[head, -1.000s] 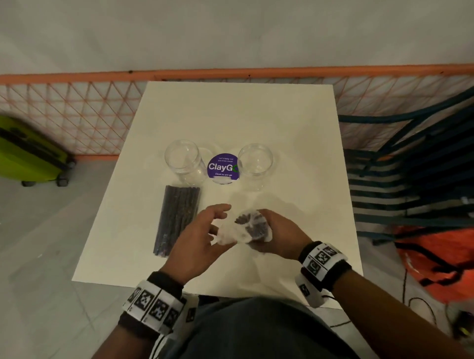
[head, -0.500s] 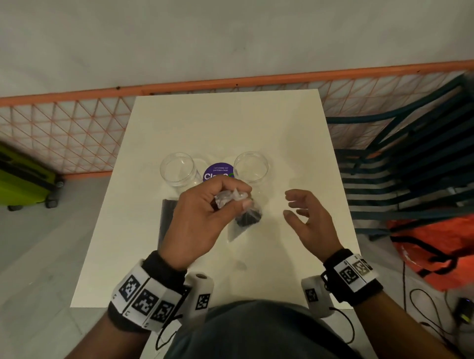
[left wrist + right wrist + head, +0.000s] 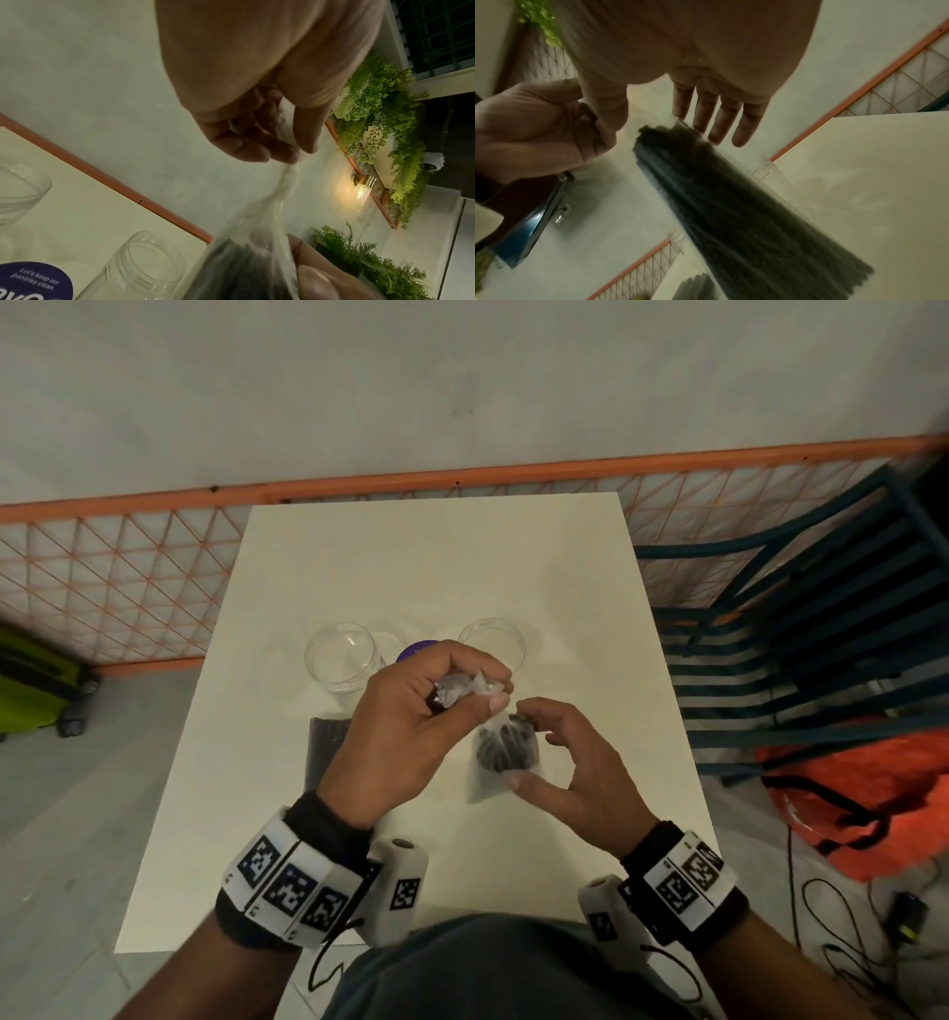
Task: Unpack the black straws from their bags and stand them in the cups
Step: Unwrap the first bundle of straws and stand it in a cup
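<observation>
Plastic bag (image 3: 506, 752) above table's near edge (image 3: 462, 901)

Bagged black straws (image 3: 506, 746) upright; cups (image 3: 341, 656) empty

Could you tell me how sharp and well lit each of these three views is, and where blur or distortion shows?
Head view: dim, fairly sharp, wide-angle bending of the fence. Left wrist view: the left hand is soft, the bag blurred up close, and a wall lamp glares. Right wrist view: the straws are smeared by motion blur, and the right hand is dim.
</observation>
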The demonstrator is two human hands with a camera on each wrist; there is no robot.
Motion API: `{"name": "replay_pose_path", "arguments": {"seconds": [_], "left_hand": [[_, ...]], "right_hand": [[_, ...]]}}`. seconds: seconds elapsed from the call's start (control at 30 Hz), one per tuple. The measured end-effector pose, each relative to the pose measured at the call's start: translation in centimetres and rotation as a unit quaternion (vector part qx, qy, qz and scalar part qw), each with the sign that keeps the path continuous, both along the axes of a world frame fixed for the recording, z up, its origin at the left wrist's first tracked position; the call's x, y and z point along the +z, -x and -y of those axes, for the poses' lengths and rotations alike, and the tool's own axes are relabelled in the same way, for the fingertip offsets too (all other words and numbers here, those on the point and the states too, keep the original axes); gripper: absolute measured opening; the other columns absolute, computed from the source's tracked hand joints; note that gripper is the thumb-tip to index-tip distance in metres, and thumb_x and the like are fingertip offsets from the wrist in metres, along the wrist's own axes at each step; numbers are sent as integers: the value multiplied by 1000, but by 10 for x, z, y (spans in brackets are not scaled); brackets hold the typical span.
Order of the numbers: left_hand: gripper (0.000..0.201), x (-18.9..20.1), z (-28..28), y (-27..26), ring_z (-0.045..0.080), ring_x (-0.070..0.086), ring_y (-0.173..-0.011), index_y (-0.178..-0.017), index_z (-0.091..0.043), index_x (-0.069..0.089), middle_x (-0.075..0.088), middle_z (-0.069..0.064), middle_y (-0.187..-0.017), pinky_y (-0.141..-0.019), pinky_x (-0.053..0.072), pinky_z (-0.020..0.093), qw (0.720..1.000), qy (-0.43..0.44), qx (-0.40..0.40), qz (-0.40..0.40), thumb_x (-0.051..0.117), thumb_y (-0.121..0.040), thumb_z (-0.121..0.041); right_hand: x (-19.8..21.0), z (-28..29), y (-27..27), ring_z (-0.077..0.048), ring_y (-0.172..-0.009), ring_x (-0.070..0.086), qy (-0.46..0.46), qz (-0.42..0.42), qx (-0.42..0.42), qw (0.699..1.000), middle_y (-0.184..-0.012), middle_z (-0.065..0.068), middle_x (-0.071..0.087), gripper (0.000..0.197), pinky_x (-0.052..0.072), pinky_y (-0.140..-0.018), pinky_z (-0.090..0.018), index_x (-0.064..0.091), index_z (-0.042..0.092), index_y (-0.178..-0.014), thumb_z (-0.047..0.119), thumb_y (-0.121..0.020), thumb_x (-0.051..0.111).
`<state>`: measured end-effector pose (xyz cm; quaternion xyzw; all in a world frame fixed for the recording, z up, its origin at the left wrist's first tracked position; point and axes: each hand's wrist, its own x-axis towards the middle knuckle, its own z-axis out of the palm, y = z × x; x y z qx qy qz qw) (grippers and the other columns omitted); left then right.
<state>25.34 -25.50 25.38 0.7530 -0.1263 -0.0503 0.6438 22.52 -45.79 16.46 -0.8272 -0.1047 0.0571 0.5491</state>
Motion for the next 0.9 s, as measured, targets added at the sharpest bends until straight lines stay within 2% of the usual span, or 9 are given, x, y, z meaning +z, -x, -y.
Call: {"name": "replay_pose_path", "arguments": {"seconds": [0.13,0.27,0.33,0.47,0.57,0.63,0.7,0.77,0.9], "left_hand": [[18,-1,4,-1,21,73,-95,-99,-18,71,77,5,-96,-88,56,37,999,12,-20,-23,74,-86,-6],[20,-1,11,-5,17,73,-97,-104,-14,71,77,0,-96,-84,56,29,998,18,-43,-30,71,-88,-2],[24,3,13,-5,13,72,-101,-109,-11,69,77,1,-101,-85,56,24,997,28,-69,-29,65,-91,4],[42,10,9,-4,20,66,-111,-127,-18,54,70,7,-122,-92,53,35,994,50,-102,2,56,-95,9],[74,-2,-4,-6,15,64,-93,-140,-36,38,58,-2,-133,-86,52,38,998,30,-44,19,77,-83,-10],[111,-22,-16,-5,10,61,-105,-148,-47,19,47,-10,-143,-90,51,31,996,-88,-25,-22,92,-66,-34],[129,-48,-20,1,10,55,-122,-151,-46,7,37,-11,-152,-98,49,32,970,-204,-70,-110,92,-54,-51],[114,-77,-16,11,13,56,-123,-151,-30,19,47,-6,-145,-101,49,33,950,-240,-118,-158,89,-62,-45],[59,-123,-8,22,0,70,-91,-131,-14,54,65,-24,-98,-79,55,13,971,-192,-38,-139,82,-80,-19]], "right_hand": [[-2,-6,-7,-5,-124,46,74,-2,31,997,-135,21,47,92,46,-100,-38,37,40,-137,69,-60,78],[-11,-11,-14,1,-123,48,71,-29,28,997,-137,21,48,101,46,-99,-31,31,43,-140,67,-56,82],[-17,-11,-17,-1,-116,54,63,-51,21,997,-129,20,56,91,48,-94,-31,37,41,-136,63,-59,81],[-26,-14,-18,-7,-85,64,88,-32,14,995,-97,15,69,47,54,-75,-36,53,35,-111,52,-69,66],[-27,-15,-17,-1,-77,61,98,-16,23,995,-90,18,66,41,50,-68,-24,54,36,-110,50,-71,62],[-30,-15,-16,8,-74,57,93,-23,17,995,-83,25,61,39,41,-63,-10,54,34,-108,45,-74,69],[-36,-14,-15,11,-75,56,79,-36,8,996,-80,28,60,37,39,-62,-7,51,38,-102,31,-76,77],[-44,-15,-13,9,-78,57,74,-49,2,996,-84,29,62,41,39,-65,-6,50,43,-99,24,-77,79],[-66,-12,-5,-2,-100,60,109,-127,16,986,-115,20,62,65,47,-86,-16,52,37,-122,45,-67,84]]}}
